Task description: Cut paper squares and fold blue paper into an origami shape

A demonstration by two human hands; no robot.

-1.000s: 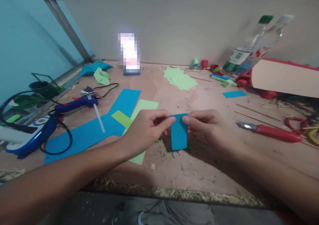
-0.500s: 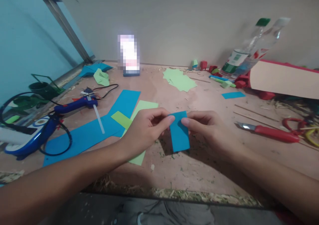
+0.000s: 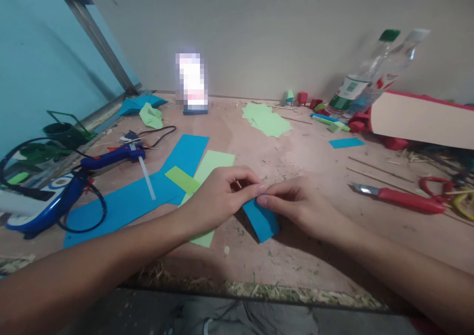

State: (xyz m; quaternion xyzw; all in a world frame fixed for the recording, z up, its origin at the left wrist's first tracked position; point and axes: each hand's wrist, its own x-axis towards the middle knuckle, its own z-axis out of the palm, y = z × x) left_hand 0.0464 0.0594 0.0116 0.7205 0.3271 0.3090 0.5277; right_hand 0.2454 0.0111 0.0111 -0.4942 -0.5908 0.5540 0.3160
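Observation:
Between my two hands is a small blue paper rectangle [image 3: 262,221], tilted, with its lower end pointing toward me. My left hand [image 3: 231,191] pinches its top edge between thumb and fingers. Right beside it, my right hand [image 3: 292,201] pinches the same edge, the two thumbs almost touching. The fingers hide the paper's upper end. Under and beside my left hand lie a pale green paper sheet [image 3: 218,162], a narrow lime green strip [image 3: 179,178] and larger blue paper pieces [image 3: 188,152].
At left are a blue glue gun [image 3: 111,157] with its cord and glue stick. A red-handled utility knife [image 3: 407,199] and thin sticks lie at right. A lit phone [image 3: 192,85], green paper shapes [image 3: 266,120], plastic bottles [image 3: 350,93] and a blue scrap [image 3: 346,142] are farther back.
Both hands have come closer together and slightly lower. The blue paper has dropped and tilted, and its top edge is now covered by the fingers.

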